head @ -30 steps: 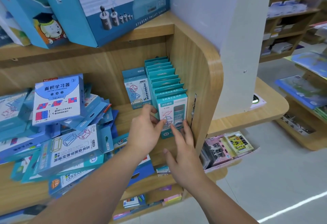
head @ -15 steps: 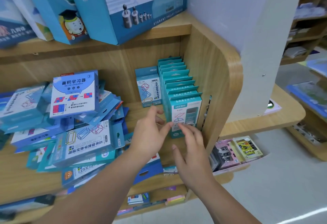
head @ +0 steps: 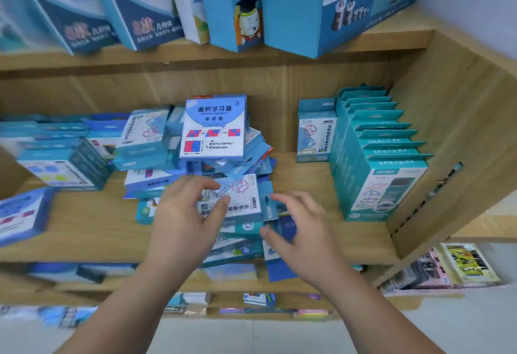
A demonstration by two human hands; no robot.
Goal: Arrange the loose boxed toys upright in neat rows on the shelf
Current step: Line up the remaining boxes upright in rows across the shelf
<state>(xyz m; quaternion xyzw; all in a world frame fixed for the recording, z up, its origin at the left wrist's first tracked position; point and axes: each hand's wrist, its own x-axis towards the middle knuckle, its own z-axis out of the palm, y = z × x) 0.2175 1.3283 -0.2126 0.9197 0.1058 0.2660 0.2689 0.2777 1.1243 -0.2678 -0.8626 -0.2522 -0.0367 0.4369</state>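
A loose pile of blue and teal boxed toys (head: 156, 157) lies on the wooden shelf (head: 92, 227). A light blue box (head: 214, 129) leans upright on top of the pile. At the pile's front lies a flat box with cube drawings (head: 237, 199). My left hand (head: 184, 219) is over its left end, with the thumb and fingertips touching its face. My right hand (head: 302, 233) hovers at its right end, fingers spread, holding nothing. At the right stands a neat upright row of teal boxes (head: 380, 185), with a single upright box (head: 313, 132) beside it.
The shelf's wooden side wall (head: 453, 129) closes off the right, just past the row. Large blue boxes (head: 307, 3) stand on the shelf above. More boxes lie at the left end (head: 19, 216). Packets (head: 453, 269) sit on a lower ledge at the right.
Both hands have left the front of the teal row and moved left to the pile. The view has swung left and down with them.
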